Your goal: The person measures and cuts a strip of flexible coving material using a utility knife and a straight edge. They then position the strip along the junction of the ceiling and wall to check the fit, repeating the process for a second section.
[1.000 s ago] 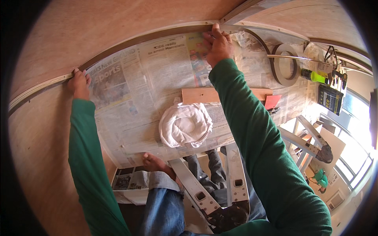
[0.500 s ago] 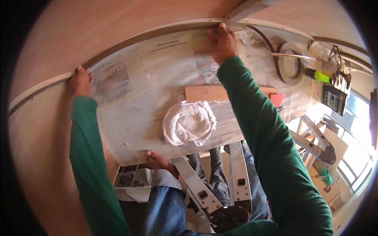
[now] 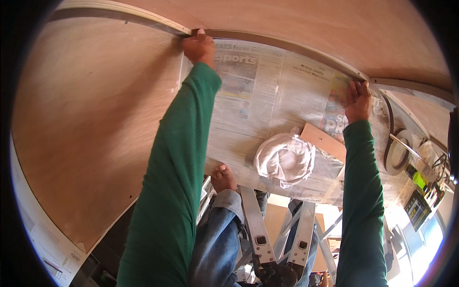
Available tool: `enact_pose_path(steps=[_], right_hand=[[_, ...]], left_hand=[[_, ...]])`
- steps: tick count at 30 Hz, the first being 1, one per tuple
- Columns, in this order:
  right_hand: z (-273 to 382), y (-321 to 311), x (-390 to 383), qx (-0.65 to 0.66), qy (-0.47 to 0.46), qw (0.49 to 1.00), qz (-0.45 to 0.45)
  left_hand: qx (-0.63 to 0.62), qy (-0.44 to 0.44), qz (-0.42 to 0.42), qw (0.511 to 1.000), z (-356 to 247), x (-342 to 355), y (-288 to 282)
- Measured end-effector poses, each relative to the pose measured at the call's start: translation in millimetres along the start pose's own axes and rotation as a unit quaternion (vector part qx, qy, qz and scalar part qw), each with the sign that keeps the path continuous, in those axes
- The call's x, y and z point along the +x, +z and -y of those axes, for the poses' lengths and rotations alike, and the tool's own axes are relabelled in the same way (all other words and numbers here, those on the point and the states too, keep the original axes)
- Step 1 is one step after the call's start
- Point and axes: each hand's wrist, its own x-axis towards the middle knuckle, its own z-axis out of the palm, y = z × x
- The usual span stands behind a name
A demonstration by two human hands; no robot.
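Note:
A long brown edging strip (image 3: 282, 47) runs along the edge where the wooden panel overhead meets the newspaper-covered board. My left hand (image 3: 200, 49) grips the strip near its left end, thumb up and fingers curled. Farther right, my right hand (image 3: 358, 102) pinches the same strip beside a corner joint; its exact grip is partly hidden. The roll of edging (image 3: 398, 151) lies right of my right hand, with a loose band curving up from it. Below, between my arms, a coiled white cloth (image 3: 287, 160) rests on the newspaper-covered board (image 3: 267, 95).
A flat wooden piece (image 3: 325, 141) lies behind the cloth. Tools, a green-yellow item (image 3: 419, 180) and a dark box (image 3: 417, 210) sit at the right edge. An aluminium stepladder (image 3: 258, 234) stands below, beside my bare foot (image 3: 223, 179). A plywood panel (image 3: 95, 124) fills the left.
My view has turned left, so the board, cloth and roll appear farther right. Both hands stay at the strip, the left by its left end and the right by the corner joint.

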Motion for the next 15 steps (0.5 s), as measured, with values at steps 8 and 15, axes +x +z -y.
enact_pose_path(steps=[8,15], right_hand=[[-8.5,3.7,-1.9,0.014,0.01,1.0,-0.001],[-26.2,-37.2,47.9,-0.273,-0.263,0.918,0.119]], left_hand=[[-0.047,-0.081,0.001,0.996,18.4,16.8,-0.5],[-0.075,-0.066,0.033,0.994,-5.7,3.5,13.5]])
